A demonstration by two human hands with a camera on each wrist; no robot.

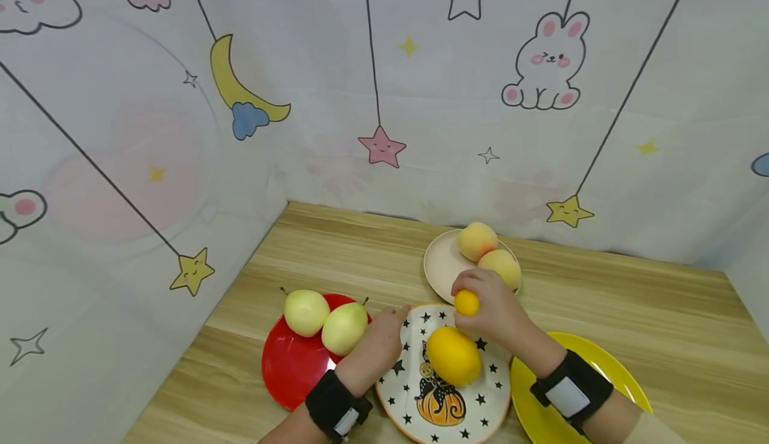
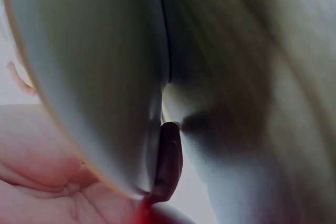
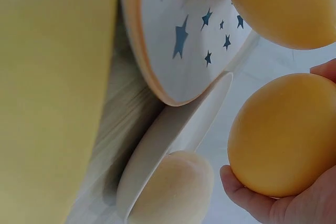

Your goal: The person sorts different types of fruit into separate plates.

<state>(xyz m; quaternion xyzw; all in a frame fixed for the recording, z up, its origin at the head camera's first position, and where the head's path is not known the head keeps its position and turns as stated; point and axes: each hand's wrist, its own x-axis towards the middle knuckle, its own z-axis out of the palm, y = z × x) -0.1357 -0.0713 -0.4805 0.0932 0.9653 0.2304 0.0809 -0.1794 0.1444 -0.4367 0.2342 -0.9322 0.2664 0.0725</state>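
Note:
A white plate with black stars and a pumpkin picture (image 1: 441, 424) stands in the middle, with a yellow oval fruit (image 1: 453, 356) on it. My left hand (image 1: 381, 340) grips this plate's left rim; in the left wrist view a dark finger (image 2: 169, 161) shows against the plate's underside (image 2: 100, 77). Above the plate's far edge my right hand (image 1: 495, 304) holds a second yellow fruit (image 1: 466, 302), lemon-like and smooth. The right wrist view shows this held fruit (image 3: 281, 135) between the thumb and fingers.
Left of the left hand, a red plate (image 1: 288, 370) carries two pale green stemmed fruits (image 1: 306, 312). A pale pink plate (image 1: 441, 267) with two peaches (image 1: 477, 241) sits behind. A yellow plate (image 1: 619, 377) lies under the right forearm. Patterned cloth walls (image 1: 336, 97) enclose the wooden table (image 1: 661, 310).

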